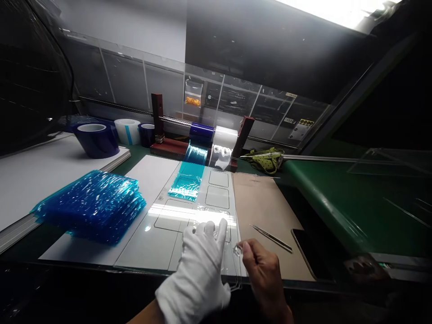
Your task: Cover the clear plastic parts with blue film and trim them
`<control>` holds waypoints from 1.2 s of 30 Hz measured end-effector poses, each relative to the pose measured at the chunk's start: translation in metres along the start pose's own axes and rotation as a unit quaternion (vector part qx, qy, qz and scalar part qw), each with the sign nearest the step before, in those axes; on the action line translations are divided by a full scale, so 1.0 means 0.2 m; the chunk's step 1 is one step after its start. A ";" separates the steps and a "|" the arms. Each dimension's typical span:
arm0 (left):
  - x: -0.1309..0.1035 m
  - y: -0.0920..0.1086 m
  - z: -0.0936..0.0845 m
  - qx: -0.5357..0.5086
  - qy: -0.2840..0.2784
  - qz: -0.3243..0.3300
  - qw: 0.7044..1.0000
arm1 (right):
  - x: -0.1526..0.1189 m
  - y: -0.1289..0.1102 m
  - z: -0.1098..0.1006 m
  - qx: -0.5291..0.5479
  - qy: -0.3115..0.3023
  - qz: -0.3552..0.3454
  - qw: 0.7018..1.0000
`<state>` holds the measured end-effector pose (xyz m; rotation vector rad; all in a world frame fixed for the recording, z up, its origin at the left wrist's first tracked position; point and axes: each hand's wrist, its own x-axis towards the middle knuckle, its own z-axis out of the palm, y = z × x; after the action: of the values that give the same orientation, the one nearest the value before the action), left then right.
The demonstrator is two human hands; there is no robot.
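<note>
My left hand [202,256], in a white glove, lies with fingers stretched over a clear, shiny sheet [232,270] on the white board [145,243] with printed rounded outlines. My right hand [261,265] is bare and closed, thumb against forefinger, on a crumpled bit of clear film [237,249] at the sheet's right side. Glare hides part of the surface near the left fingertips. A strip of blue film [187,180] runs from its roll [201,132] down onto the board. Beside it hangs a white roll [225,137] with a loose clear end.
At left sits a thick stack of blue film pieces [91,202]. Behind it stand a large blue tape roll [96,140] and a white roll [127,131]. Tweezers [271,237] lie on brown card [263,202], near a phone [308,254]. A green belt [337,211] borders the right.
</note>
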<state>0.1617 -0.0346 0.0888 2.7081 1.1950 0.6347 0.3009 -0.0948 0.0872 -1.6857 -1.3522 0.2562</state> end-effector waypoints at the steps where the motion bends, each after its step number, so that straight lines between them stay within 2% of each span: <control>1: -0.01 -0.01 0.01 -0.042 0.018 0.020 0.999 | 0.00 0.00 -0.02 0.095 -0.026 0.063 0.993; 2: -0.02 -0.02 0.02 -0.077 0.037 0.049 0.995 | 0.00 0.01 -0.03 0.183 -0.052 0.117 0.975; 4: -0.04 -0.03 0.08 -0.148 0.081 0.089 0.982 | 0.01 0.01 -0.04 0.311 -0.092 0.182 0.928; 7: -0.06 -0.02 0.16 -0.240 0.112 0.080 0.961 | 0.02 0.01 -0.05 0.384 -0.131 0.209 0.890; 9: -0.05 0.01 0.19 -0.253 0.121 0.085 0.956 | 0.02 0.01 -0.06 0.374 -0.145 0.208 0.892; 11: -0.04 0.04 0.18 -0.196 0.123 0.081 0.969 | 0.01 0.01 -0.06 0.288 -0.118 0.184 0.932; 13: -0.03 0.06 0.13 -0.084 0.085 0.044 0.992 | -0.01 0.01 -0.04 0.120 -0.053 0.123 0.984; 14: -0.02 0.07 0.10 -0.023 0.046 0.020 0.998 | -0.02 0.01 -0.03 0.030 -0.024 0.087 0.995; 16: -0.01 0.07 0.04 0.065 -0.036 -0.006 0.997 | -0.04 0.00 0.00 -0.094 0.002 0.037 0.995; 17: -0.01 0.06 0.02 0.082 -0.061 0.000 0.995 | -0.04 0.00 0.01 -0.114 -0.003 0.033 0.993; 18: -0.01 0.04 -0.01 0.077 -0.075 0.006 0.994 | -0.03 0.01 0.01 -0.104 -0.021 0.046 0.993; 20: -0.02 0.00 -0.05 0.017 -0.102 0.036 0.994 | -0.02 0.03 -0.02 -0.017 -0.090 0.101 0.991; 22: -0.03 -0.02 -0.08 -0.041 -0.134 0.076 0.987 | -0.01 0.05 -0.07 0.101 -0.178 0.161 0.965; 24: -0.03 -0.02 -0.08 -0.053 -0.148 0.095 0.983 | -0.03 0.06 -0.12 0.170 -0.219 0.193 0.941; 25: -0.03 0.00 -0.07 -0.053 -0.143 0.093 0.984 | -0.06 0.07 -0.14 0.169 -0.194 0.193 0.947; 26: -0.02 0.02 -0.06 -0.059 -0.129 0.076 0.987 | -0.09 0.07 -0.16 0.144 -0.130 0.178 0.965; 27: -0.01 0.03 -0.04 -0.073 -0.114 0.053 0.989 | -0.13 0.07 -0.18 0.103 -0.030 0.156 0.982; 28: 0.00 0.05 -0.01 -0.089 -0.099 0.029 0.991 | -0.17 0.06 -0.21 0.052 0.096 0.127 0.986; 29: 0.01 0.07 0.02 -0.103 -0.086 0.002 0.991 | -0.21 0.07 -0.25 0.001 0.233 0.093 0.968; 30: 0.02 0.07 0.06 -0.113 -0.071 -0.021 0.991 | -0.25 0.07 -0.31 -0.051 0.366 0.054 0.928; 32: 0.02 0.08 0.14 -0.131 -0.044 -0.031 0.990 | -0.32 0.09 -0.48 -0.144 0.574 -0.016 0.806; 34: 0.02 0.06 0.22 -0.165 -0.014 0.000 0.986 | -0.36 0.15 -0.72 -0.229 0.691 -0.054 0.683; 35: 0.02 0.06 0.24 -0.186 0.000 0.023 0.982 | -0.37 0.19 -0.85 -0.261 0.723 -0.044 0.638; 36: 0.02 0.06 0.26 -0.203 0.010 0.044 0.978 | -0.38 0.24 -0.98 -0.284 0.724 -0.001 0.629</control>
<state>0.1932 -0.0367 0.0449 2.4205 0.8385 0.8167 0.4329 -0.2598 0.1302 -1.5459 -0.0990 -1.4234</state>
